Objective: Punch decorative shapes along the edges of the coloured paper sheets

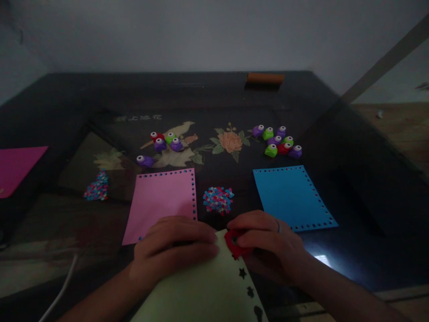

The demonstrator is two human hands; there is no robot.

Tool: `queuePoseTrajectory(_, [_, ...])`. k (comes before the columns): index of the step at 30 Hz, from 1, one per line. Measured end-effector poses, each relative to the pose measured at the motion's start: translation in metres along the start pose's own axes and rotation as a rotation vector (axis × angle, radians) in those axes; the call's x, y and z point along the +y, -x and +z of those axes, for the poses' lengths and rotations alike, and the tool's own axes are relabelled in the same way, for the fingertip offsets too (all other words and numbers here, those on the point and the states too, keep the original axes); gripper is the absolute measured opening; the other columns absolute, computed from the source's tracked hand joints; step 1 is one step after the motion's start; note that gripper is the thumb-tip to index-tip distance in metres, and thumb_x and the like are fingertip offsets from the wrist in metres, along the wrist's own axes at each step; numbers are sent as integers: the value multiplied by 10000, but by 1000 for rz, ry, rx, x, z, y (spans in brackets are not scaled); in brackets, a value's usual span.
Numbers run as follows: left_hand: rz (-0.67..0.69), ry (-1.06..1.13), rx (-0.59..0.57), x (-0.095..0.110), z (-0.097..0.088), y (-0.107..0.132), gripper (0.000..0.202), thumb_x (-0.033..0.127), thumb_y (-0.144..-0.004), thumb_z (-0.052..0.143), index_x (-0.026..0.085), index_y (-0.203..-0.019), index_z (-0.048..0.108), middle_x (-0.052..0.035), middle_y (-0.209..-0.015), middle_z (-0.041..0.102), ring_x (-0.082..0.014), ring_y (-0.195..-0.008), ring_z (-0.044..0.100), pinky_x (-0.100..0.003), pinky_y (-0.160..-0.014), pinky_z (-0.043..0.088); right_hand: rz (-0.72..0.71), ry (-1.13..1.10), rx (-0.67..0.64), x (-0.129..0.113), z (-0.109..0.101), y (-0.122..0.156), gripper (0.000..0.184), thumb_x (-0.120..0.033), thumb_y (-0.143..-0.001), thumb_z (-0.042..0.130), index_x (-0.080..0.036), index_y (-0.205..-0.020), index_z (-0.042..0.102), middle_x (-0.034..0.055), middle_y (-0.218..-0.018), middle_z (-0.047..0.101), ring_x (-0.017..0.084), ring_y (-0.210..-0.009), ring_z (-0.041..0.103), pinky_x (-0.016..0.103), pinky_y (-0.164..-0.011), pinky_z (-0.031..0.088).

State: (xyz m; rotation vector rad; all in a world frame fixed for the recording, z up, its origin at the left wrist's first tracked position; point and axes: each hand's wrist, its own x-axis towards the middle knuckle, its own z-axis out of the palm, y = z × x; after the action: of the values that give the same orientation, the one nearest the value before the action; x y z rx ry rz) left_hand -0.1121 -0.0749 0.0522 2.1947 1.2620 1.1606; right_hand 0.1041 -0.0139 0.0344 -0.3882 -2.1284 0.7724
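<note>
A pale yellow-green sheet of paper (pixel 201 286) is held near the table's front edge, with star and other shaped holes along its right side. My left hand (pixel 177 243) lies over its upper part, fingers closed together and pressing the paper. In my right hand (pixel 268 237) is a red craft punch (pixel 236 243), set on the sheet's upper right corner, the thumb and fingers around it. Just beyond the hands is a small pile of pink, blue and white paper confetti (pixel 218 199).
A pink sheet (pixel 164 197) and a blue sheet (pixel 293 197), both with punched edges, lie left and right. Behind them are purple, green and red punches (pixel 160 144) in two groups. More confetti (pixel 97 188), a magenta sheet (pixel 20 167), a white cable (pixel 62 290) and a brown roll (pixel 265 78) also show.
</note>
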Motion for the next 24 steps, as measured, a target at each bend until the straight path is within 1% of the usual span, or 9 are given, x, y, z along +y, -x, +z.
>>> queuePoseTrajectory(3, [26, 72, 67, -9, 5, -1, 166, 263, -894, 540, 275, -1007, 660, -17, -924, 711, -164, -845, 673, -266, -773, 540, 11, 8, 44, 5, 2, 2, 271, -159, -833, 592, -188, -1088, 504, 96, -1012, 646, 147, -937, 634, 254, -748, 535])
queuePoseTrajectory(8, [-65, 320, 137, -22, 10, -8, 179, 339, -860, 582, 239, -935, 710, -58, -828, 728, -184, -741, 681, -253, -671, 535, 93, -11, 123, 16, 7, 5, 349, -188, -806, 631, -196, -1134, 512, 81, -1035, 667, 165, -979, 626, 294, -808, 519])
queuePoseTrajectory(9, [-123, 374, 135, -23, 10, -11, 155, 326, -833, 611, 236, -892, 722, -51, -788, 731, -186, -713, 679, -249, -654, 531, 128, -22, 138, 18, 8, 5, 334, -204, -814, 618, -199, -1134, 521, 78, -1039, 670, 171, -982, 626, 307, -819, 516])
queuePoseTrajectory(11, [-347, 427, 136, -24, 9, -18, 76, 242, -729, 682, 232, -783, 734, -28, -719, 730, -188, -662, 669, -241, -613, 520, 249, -57, 165, 20, 8, 4, 281, -222, -822, 594, -207, -1099, 555, 70, -1018, 680, 180, -949, 639, 322, -807, 518])
queuePoseTrajectory(13, [-631, 454, 132, -25, 9, -26, 130, 143, -601, 697, 222, -697, 733, -16, -693, 731, -200, -650, 663, -243, -589, 513, 406, -114, 196, 20, 8, 1, 236, -216, -800, 602, -211, -1036, 590, 59, -969, 690, 183, -876, 655, 323, -759, 529])
queuePoseTrajectory(15, [-833, 511, 122, -25, 10, -32, 191, 101, -513, 678, 211, -660, 731, -20, -695, 735, -221, -665, 663, -260, -590, 515, 553, -178, 225, 20, 7, -2, 238, -193, -753, 640, -210, -989, 613, 50, -936, 691, 184, -824, 658, 318, -716, 535])
queuePoseTrajectory(19, [-949, 663, 11, -28, 15, -37, 256, 81, -481, 674, 202, -695, 748, -28, -727, 741, -230, -701, 660, -271, -624, 509, 703, -271, 289, 23, 4, -7, 283, -172, -710, 675, -198, -989, 633, 53, -935, 689, 185, -832, 654, 312, -716, 528])
queuePoseTrajectory(22, [-992, 767, -135, -28, 21, -34, 229, 115, -515, 685, 204, -715, 753, -16, -697, 734, -210, -643, 645, -266, -590, 490, 710, -298, 326, 25, 0, -9, 335, -161, -713, 667, -206, -1043, 632, 52, -957, 687, 179, -852, 646, 320, -745, 522])
queuePoseTrajectory(24, [-1021, 823, -152, -27, 24, -29, 152, 164, -530, 706, 204, -671, 744, -5, -632, 714, -196, -569, 615, -276, -557, 480, 709, -294, 340, 25, -3, -11, 326, -129, -710, 649, -207, -1027, 649, 47, -979, 683, 173, -865, 636, 322, -763, 516])
